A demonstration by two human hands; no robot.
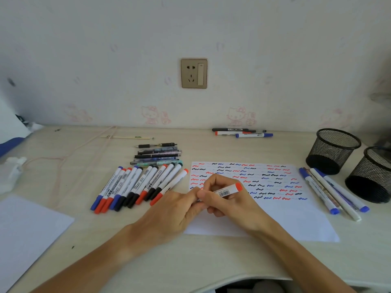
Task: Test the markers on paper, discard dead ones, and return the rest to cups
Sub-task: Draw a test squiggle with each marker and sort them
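Two bare forearms reach in from the near edge of a pale wood-grain desk and meet over a white sheet of paper covered in rows of red, blue and black squiggles. Right hand grasps a white whiteboard marker with a red end and a barcode label, fingers curled round its barrel, the red end pointing away to the right. Left hand touches the marker's near end with curled fingertips; whether it is pinching the cap there cannot be told, since the fingers hide that end.

Just left of the left hand lies a fanned row of white markers with red, blue and black caps, side by side on the desk. Beyond that row rests a small stack of dark and patterned pens. Far beyond the hands, near the wall, lie a few more markers, one black, one red-tipped, one blue-tipped.

Right of the right hand, along the paper's right edge, sits a loose bundle of white markers and pens with blue caps. Past them stand two black wire-mesh cups, tipped toward the camera by the wide lens. A second blank white sheet lies well left of the left forearm. A gold-framed wall socket sits on the wall above.
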